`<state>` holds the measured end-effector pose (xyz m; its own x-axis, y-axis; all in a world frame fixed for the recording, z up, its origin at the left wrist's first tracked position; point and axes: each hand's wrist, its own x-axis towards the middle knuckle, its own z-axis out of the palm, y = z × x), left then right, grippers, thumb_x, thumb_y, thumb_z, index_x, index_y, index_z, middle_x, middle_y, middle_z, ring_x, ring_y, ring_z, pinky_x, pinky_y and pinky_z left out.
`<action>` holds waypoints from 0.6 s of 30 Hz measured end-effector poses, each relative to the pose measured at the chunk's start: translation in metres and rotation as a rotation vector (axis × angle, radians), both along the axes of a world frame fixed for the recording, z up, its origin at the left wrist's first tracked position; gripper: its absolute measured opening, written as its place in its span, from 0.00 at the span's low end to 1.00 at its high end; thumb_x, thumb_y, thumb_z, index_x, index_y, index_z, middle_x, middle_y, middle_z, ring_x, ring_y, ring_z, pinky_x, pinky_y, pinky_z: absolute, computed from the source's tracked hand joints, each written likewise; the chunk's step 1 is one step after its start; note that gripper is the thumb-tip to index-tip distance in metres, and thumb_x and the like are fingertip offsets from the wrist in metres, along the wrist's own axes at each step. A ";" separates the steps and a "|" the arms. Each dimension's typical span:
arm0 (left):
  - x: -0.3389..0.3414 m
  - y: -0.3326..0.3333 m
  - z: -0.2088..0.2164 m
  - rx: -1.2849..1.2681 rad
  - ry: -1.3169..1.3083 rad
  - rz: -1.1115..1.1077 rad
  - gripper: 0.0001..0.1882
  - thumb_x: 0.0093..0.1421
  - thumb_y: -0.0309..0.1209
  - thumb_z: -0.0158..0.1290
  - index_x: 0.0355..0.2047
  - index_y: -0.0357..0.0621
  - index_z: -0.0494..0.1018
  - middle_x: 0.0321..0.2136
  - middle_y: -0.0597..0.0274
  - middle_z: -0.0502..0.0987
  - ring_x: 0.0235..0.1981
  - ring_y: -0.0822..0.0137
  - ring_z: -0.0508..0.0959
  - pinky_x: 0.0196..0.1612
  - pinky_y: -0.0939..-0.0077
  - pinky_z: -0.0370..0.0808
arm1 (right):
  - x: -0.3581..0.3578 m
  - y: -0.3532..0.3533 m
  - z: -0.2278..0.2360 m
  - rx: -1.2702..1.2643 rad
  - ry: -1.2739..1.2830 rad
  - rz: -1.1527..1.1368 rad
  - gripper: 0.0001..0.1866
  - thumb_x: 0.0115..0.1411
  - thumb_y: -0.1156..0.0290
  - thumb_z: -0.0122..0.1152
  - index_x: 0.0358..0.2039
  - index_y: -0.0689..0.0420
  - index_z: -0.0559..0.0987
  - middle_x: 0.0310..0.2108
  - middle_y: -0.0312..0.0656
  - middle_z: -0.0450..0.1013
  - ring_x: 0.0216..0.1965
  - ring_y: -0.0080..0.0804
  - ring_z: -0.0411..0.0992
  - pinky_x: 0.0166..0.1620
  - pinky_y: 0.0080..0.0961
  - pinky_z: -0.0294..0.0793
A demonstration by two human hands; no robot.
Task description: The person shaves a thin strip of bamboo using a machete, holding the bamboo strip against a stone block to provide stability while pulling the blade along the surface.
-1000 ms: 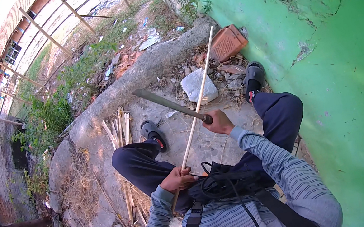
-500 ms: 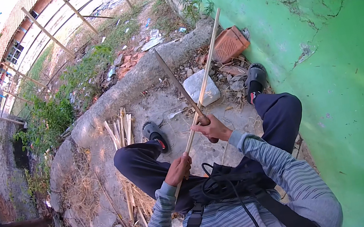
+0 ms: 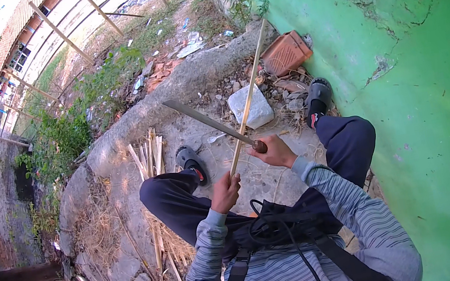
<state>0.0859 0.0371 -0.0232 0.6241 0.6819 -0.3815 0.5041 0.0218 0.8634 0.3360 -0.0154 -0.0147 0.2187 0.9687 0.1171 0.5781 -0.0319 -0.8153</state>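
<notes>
Growing at the left, a leafy green bush (image 3: 67, 138) borders a curved concrete ledge (image 3: 117, 136), and to the right of it we see a loose bundle of pale split sticks (image 3: 149, 158) near our left shoe (image 3: 188, 158). Our left hand (image 3: 225, 192) is closed in a narrow grip around the lower part of a long pale strip (image 3: 249, 98), which slants up and to the right between our knees, its far end in line with the ledge. Crossing the strip, a long knife (image 3: 203, 119) points up and to the left; we cannot tell whether its blade touches the strip. Our right hand (image 3: 276, 152) is wrapped around the knife's brown handle, just right of the strip. Past the hands, a white block (image 3: 261, 109) lies beneath the strip's line, with an orange brick (image 3: 286, 53) near it. Our right shoe (image 3: 318, 94) rests near the green wall (image 3: 424, 119), which fills the right side.
</notes>
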 end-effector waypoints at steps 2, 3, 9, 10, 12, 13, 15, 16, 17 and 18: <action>0.007 -0.003 -0.002 0.126 -0.003 0.041 0.26 0.77 0.48 0.38 0.40 0.37 0.75 0.22 0.63 0.70 0.23 0.69 0.71 0.30 0.69 0.68 | -0.009 -0.007 -0.008 -0.034 -0.019 -0.021 0.18 0.58 0.55 0.70 0.27 0.59 0.81 0.21 0.48 0.76 0.23 0.51 0.75 0.30 0.45 0.72; 0.010 -0.003 -0.001 0.188 -0.004 0.060 0.27 0.77 0.48 0.38 0.38 0.35 0.75 0.22 0.58 0.72 0.26 0.64 0.74 0.33 0.64 0.71 | -0.012 -0.010 -0.012 -0.051 -0.028 -0.034 0.16 0.58 0.56 0.69 0.28 0.57 0.81 0.22 0.49 0.77 0.25 0.54 0.77 0.30 0.47 0.74; 0.016 0.000 -0.003 0.123 0.001 0.105 0.23 0.77 0.43 0.38 0.41 0.35 0.74 0.24 0.64 0.69 0.24 0.71 0.68 0.30 0.72 0.68 | -0.024 -0.016 -0.024 -0.112 -0.179 -0.002 0.14 0.58 0.56 0.69 0.29 0.53 0.83 0.21 0.48 0.77 0.26 0.53 0.78 0.32 0.46 0.76; 0.018 0.000 -0.008 0.102 -0.019 0.107 0.24 0.77 0.43 0.38 0.40 0.35 0.75 0.24 0.62 0.70 0.25 0.69 0.70 0.31 0.70 0.69 | -0.023 -0.017 -0.025 -0.134 -0.191 -0.002 0.13 0.57 0.55 0.68 0.29 0.52 0.83 0.22 0.49 0.77 0.27 0.54 0.78 0.33 0.47 0.77; 0.016 -0.002 -0.019 0.061 -0.055 0.117 0.24 0.76 0.44 0.39 0.37 0.34 0.75 0.23 0.57 0.73 0.26 0.64 0.74 0.34 0.65 0.71 | -0.024 -0.016 -0.023 -0.178 -0.209 0.004 0.12 0.55 0.55 0.66 0.30 0.50 0.84 0.23 0.49 0.78 0.28 0.54 0.79 0.34 0.48 0.79; 0.011 -0.002 -0.023 0.029 -0.043 0.119 0.24 0.76 0.43 0.39 0.37 0.34 0.75 0.23 0.57 0.73 0.26 0.65 0.74 0.34 0.65 0.71 | -0.024 -0.014 -0.022 -0.169 -0.200 -0.010 0.12 0.54 0.56 0.67 0.30 0.51 0.84 0.23 0.49 0.78 0.28 0.54 0.79 0.33 0.48 0.78; 0.009 -0.002 -0.025 -0.039 -0.024 0.106 0.23 0.75 0.43 0.40 0.36 0.34 0.75 0.22 0.58 0.73 0.25 0.66 0.74 0.33 0.66 0.71 | -0.018 -0.012 -0.029 -0.154 -0.186 -0.055 0.10 0.53 0.60 0.69 0.29 0.52 0.83 0.22 0.48 0.77 0.27 0.53 0.79 0.33 0.47 0.77; 0.009 -0.005 -0.026 -0.029 -0.027 0.116 0.24 0.75 0.43 0.40 0.35 0.35 0.75 0.21 0.59 0.73 0.24 0.67 0.73 0.32 0.67 0.70 | -0.016 -0.009 -0.033 -0.140 -0.163 -0.068 0.09 0.52 0.60 0.68 0.29 0.52 0.83 0.21 0.48 0.77 0.27 0.53 0.79 0.33 0.47 0.77; 0.009 -0.007 -0.028 -0.018 -0.031 0.128 0.24 0.75 0.43 0.40 0.34 0.35 0.75 0.20 0.59 0.73 0.24 0.67 0.73 0.32 0.67 0.70 | -0.014 -0.006 -0.036 -0.124 -0.140 -0.078 0.09 0.52 0.61 0.67 0.29 0.52 0.84 0.21 0.48 0.77 0.28 0.53 0.79 0.33 0.47 0.77; 0.011 -0.009 -0.029 -0.007 -0.035 0.139 0.24 0.75 0.43 0.41 0.34 0.35 0.75 0.20 0.59 0.72 0.23 0.67 0.73 0.31 0.67 0.70 | -0.011 -0.004 -0.039 -0.109 -0.118 -0.089 0.08 0.52 0.62 0.67 0.29 0.51 0.84 0.21 0.48 0.77 0.28 0.53 0.79 0.33 0.47 0.77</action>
<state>0.0965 0.0285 -0.0520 0.5367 0.7602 -0.3661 0.4650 0.0956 0.8802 0.3246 -0.0191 -0.0537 0.2950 0.9545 0.0426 0.6606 -0.1715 -0.7308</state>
